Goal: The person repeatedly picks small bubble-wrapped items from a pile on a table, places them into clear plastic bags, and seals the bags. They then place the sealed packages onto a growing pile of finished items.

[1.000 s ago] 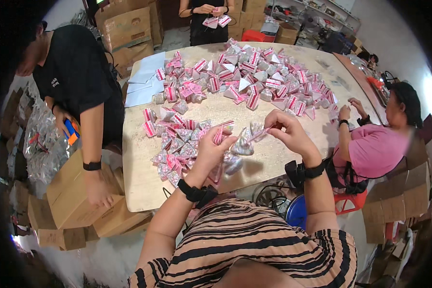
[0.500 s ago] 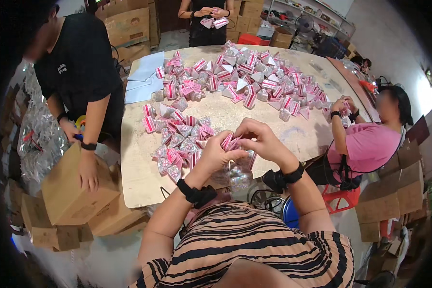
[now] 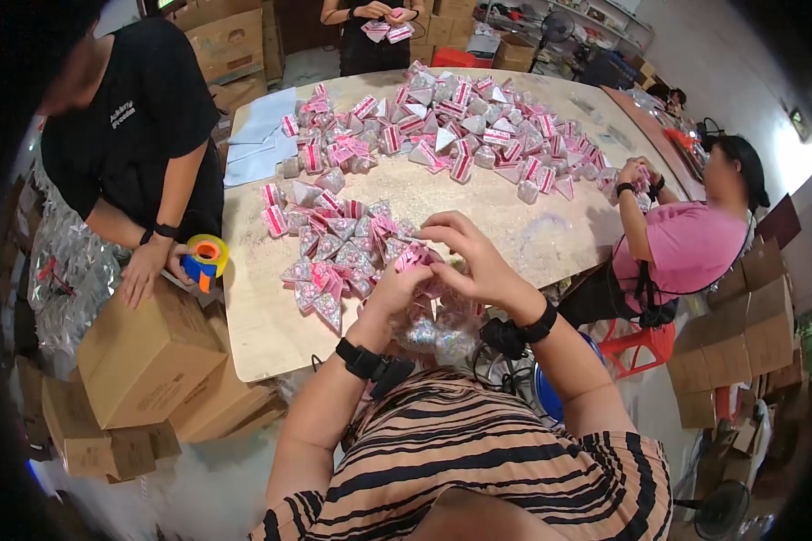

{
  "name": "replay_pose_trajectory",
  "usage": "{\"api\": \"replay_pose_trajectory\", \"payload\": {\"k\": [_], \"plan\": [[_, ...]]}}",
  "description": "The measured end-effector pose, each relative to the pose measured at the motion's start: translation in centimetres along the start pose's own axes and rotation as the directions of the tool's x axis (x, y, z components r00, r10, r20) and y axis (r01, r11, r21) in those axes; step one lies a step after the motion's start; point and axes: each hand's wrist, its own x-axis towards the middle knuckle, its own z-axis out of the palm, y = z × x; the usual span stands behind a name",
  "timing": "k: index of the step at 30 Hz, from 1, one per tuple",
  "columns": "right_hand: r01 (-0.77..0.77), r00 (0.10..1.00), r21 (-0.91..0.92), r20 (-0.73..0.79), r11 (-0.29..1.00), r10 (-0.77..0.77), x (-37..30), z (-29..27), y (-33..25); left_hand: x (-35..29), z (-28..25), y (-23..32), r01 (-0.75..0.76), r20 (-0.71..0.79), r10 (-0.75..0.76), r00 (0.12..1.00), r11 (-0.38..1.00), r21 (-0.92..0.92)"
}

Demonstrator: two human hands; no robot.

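Note:
Above the table's near edge, my left hand (image 3: 390,293) is closed on the pink tops of several small clear packets (image 3: 438,332). Their glittery, see-through lower parts hang below my fingers. My right hand (image 3: 487,266) is just to the right, fingers curved and apart, with its thumb against the pink tops. Part of the bunch is hidden behind my hands. Beyond my left hand lies a smaller heap of similar pink-and-clear packets (image 3: 329,261), some fanned together in clusters.
A larger packet heap (image 3: 460,126) covers the table's (image 3: 262,334) far side, with pale sheets (image 3: 260,140) at far left. At left, a person in black holds a tape dispenser (image 3: 206,260) beside cardboard boxes (image 3: 149,352). Two other people handle packets (image 3: 388,32) at the far side and right.
My right hand has opened its fingers and lifted them off the pink tops. The hanging packets now spread wider. At left, the co-worker's tape dispenser has come into view over the boxes.

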Motion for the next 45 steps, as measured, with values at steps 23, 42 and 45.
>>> {"api": "replay_pose_trajectory", "payload": {"k": [23,42,45], "plan": [[0.047,0.999,-0.194,0.000,0.980,-0.048,-1.5,-3.3,6.2,6.3,3.8,-1.1,-0.028,-0.159,-0.026,0.987,0.944,-0.329],[0.058,0.998,-0.377,0.023,0.924,-0.053,-1.9,-7.0,9.9,11.2,6.3,-1.3,0.052,-0.170,-0.068,0.983,0.994,-0.096],[0.119,0.989,-0.442,-0.023,0.889,-0.144,-2.1,-6.8,10.4,11.6,7.0,-0.7,0.064,-0.157,-0.101,0.982,0.972,-0.225]]}}
